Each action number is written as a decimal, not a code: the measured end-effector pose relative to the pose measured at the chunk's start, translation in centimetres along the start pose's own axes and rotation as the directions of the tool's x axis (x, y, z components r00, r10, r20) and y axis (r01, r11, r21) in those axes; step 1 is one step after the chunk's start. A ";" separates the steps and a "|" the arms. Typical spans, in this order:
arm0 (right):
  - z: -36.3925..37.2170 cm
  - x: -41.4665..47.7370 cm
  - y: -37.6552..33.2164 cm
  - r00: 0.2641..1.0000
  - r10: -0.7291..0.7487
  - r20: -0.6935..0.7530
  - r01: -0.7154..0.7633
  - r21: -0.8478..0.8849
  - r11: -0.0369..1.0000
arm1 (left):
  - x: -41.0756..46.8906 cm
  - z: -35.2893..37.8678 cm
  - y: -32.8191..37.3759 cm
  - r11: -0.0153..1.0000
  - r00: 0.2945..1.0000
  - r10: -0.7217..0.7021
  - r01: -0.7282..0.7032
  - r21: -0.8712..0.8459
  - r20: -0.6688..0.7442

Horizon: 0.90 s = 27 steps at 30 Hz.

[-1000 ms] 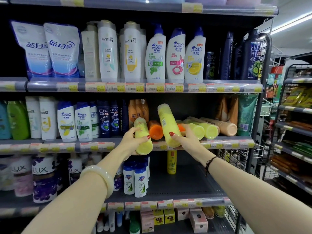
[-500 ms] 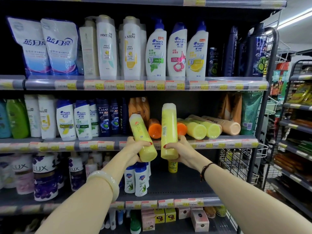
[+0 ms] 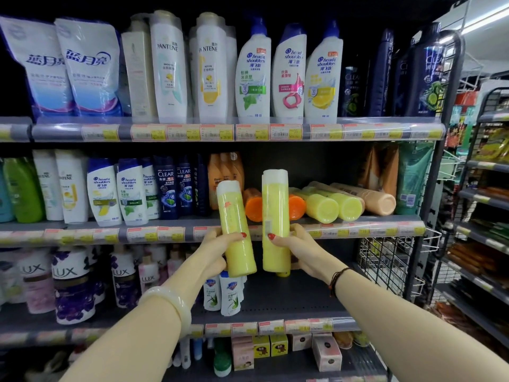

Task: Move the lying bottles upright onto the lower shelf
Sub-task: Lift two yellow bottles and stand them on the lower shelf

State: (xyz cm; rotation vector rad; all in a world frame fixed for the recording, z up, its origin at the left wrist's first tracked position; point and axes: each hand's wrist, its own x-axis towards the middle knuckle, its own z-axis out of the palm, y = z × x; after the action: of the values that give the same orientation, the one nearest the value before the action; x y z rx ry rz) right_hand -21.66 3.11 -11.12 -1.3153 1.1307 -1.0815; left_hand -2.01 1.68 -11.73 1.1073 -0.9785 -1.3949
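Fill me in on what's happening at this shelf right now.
A person is restocking shampoo. The left hand grips one yellow bottle, tilted slightly, and the right hand grips a second yellow bottle held upright, both in front of the middle shelf's edge. More bottles lie on their sides on that shelf. The lower shelf has open space, with another yellow bottle mostly hidden behind the right-hand one.
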 end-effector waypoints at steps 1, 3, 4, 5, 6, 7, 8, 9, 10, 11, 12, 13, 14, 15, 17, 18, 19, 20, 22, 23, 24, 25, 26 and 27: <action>0.0 -0.2 0.4 1.000 -0.002 0.008 0.002 -0.033 0.999 | -0.1 0.0 -0.1 1.000 1.000 0.009 -0.010 0.018 0.016; 0.3 -0.5 1.0 0.999 -0.013 0.032 0.016 -0.074 0.997 | -0.3 0.2 -0.2 0.998 0.998 0.022 -0.024 0.053 0.050; 0.4 -0.6 1.2 0.999 -0.016 0.046 0.019 -0.068 0.997 | -0.4 0.2 -0.1 0.997 0.998 0.021 -0.025 0.069 0.066; 0.6 -0.7 1.4 0.998 -0.014 0.057 0.016 -0.049 0.999 | -0.5 0.2 -0.1 0.996 0.997 0.017 -0.023 0.082 0.080; 0.7 -0.7 1.6 0.998 -0.008 0.066 0.010 -0.028 1.000 | -0.6 0.1 -0.1 0.995 0.996 0.014 -0.022 0.096 0.089; 0.8 -0.7 1.6 0.997 0.001 0.076 0.000 -0.010 1.000 | -0.7 0.0 -0.2 0.993 0.995 0.013 -0.024 0.114 0.098; 0.8 -0.7 1.6 0.996 0.010 0.089 -0.011 0.005 1.000 | -0.7 0.0 -0.2 0.991 0.994 0.011 -0.026 0.133 0.110; 0.7 -0.7 1.6 0.995 0.019 0.101 -0.021 0.017 1.000 | -0.8 -0.1 -0.3 0.989 0.992 0.007 -0.025 0.149 0.125; 0.5 -0.7 1.7 0.993 0.024 0.114 -0.027 0.026 0.999 | -0.8 -0.2 -0.4 0.987 0.990 0.002 -0.024 0.157 0.141; 0.3 -0.7 1.7 0.991 0.026 0.128 -0.030 0.031 0.999 | -0.8 -0.3 -0.5 0.986 0.987 -0.001 -0.026 0.162 0.160; 0.1 -0.7 1.7 0.989 0.027 0.143 -0.032 0.029 0.999 | -0.8 -0.3 -0.7 0.985 0.984 -0.003 -0.028 0.168 0.179; -0.1 -0.7 1.7 0.987 0.029 0.157 -0.033 0.023 0.999 | -0.8 -0.3 -0.8 0.984 0.980 -0.006 -0.029 0.176 0.197; -0.5 -0.7 1.8 0.985 0.030 0.167 -0.032 0.011 0.999 | -0.8 -0.3 -0.9 0.981 0.978 -0.011 -0.030 0.190 0.210; -0.8 -0.7 2.1 0.985 0.032 0.172 -0.031 -0.009 0.999 | -0.8 -0.2 -1.2 0.977 0.976 -0.017 -0.030 0.212 0.219; -1.4 -0.5 2.7 0.985 0.043 0.165 -0.031 -0.070 0.997 | -0.7 -0.2 -1.7 0.961 0.972 -0.029 -0.037 0.275 0.235; -1.6 -0.4 3.1 0.986 0.050 0.159 -0.034 -0.099 0.995 | -0.5 -0.1 -2.0 0.953 0.968 -0.034 -0.043 0.301 0.247; -1.9 -0.2 3.6 0.987 0.057 0.153 -0.039 -0.118 0.992 | -0.4 -0.1 -2.3 0.946 0.965 -0.040 -0.046 0.320 0.259; -2.1 -0.1 4.1 0.987 0.065 0.146 -0.047 -0.129 0.991 | -0.2 0.0 -2.7 0.941 0.963 -0.047 -0.046 0.335 0.266; -2.6 0.3 5.4 0.988 0.080 0.132 -0.062 -0.137 0.989 | 0.2 0.2 -3.7 0.932 0.962 -0.061 -0.041 0.361 0.265; -2.8 0.5 6.0 0.989 0.080 0.127 -0.062 -0.141 0.988 | 0.4 0.3 -4.2 0.928 0.963 -0.063 -0.040 0.370 0.260; -3.0 0.7 6.6 0.989 0.075 0.127 -0.057 -0.141 0.988 | 0.7 0.4 -4.8 0.926 0.965 -0.059 -0.042 0.376 0.255; -3.2 1.0 7.2 0.989 0.067 0.129 -0.049 -0.133 0.990 | 1.1 0.5 -5.3 0.922 0.968 -0.056 -0.044 0.384 0.247; -3.3 1.2 7.7 0.990 0.058 0.132 -0.041 -0.122 0.992 | 1.4 0.6 -5.8 0.919 0.970 -0.056 -0.043 0.391 0.237; -3.5 1.4 8.3 0.989 0.050 0.136 -0.035 -0.115 0.993 | 1.6 0.7 -6.3 0.918 0.972 -0.059 -0.037 0.394 0.228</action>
State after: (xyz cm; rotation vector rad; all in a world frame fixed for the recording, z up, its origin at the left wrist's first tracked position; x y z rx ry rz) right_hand -25.27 1.09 -19.23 -1.4252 1.1234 -0.8916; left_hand -4.24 0.73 -17.84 1.2589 -1.4792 -1.3940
